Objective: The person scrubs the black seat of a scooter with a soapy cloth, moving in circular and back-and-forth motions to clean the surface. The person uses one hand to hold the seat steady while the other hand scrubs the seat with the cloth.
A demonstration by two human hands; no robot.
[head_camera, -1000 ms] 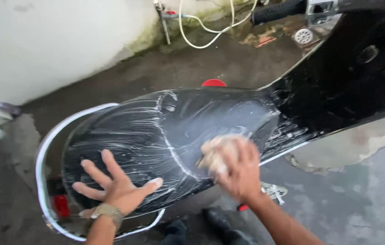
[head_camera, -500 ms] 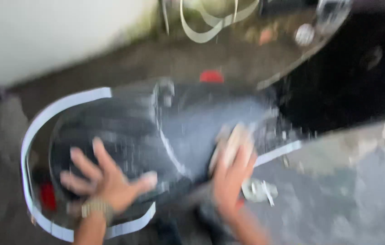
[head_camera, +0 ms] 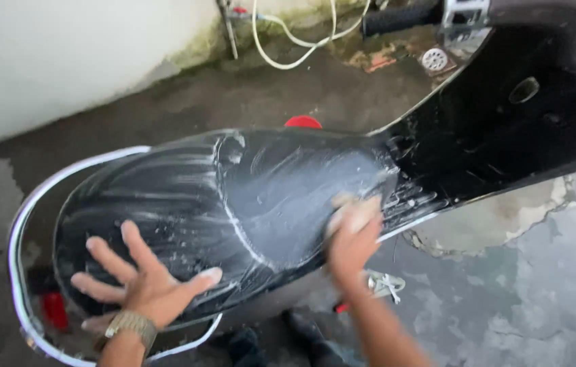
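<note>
A pale, soapy sponge (head_camera: 356, 212) is pressed against the near right edge of a black scooter seat (head_camera: 247, 204), gripped by the right hand (head_camera: 352, 241), whose fingers curl over it. The seat is long, glossy and streaked with white soap suds in curved swipes, and it stretches between the two hands and beyond them. The left hand (head_camera: 145, 282) lies flat on the rear end of the seat with fingers spread wide, holding nothing; a metal watch (head_camera: 131, 323) sits on its wrist. Curving around the seat outside the left hand is a silver grab rail (head_camera: 19, 231), with a red tail light (head_camera: 53, 309) showing just to the left of that hand. Past the right hand, up and to the right, the scooter's shiny black body panel (head_camera: 505, 136) rises out of view. Below the hands lies wet, grey concrete floor (head_camera: 532, 285) with cracked, patchy areas. Far beyond the seat stand a white wall (head_camera: 63, 61) stained green at its base, a looped pale hose (head_camera: 288, 47), and a round floor drain (head_camera: 435, 60).
</note>
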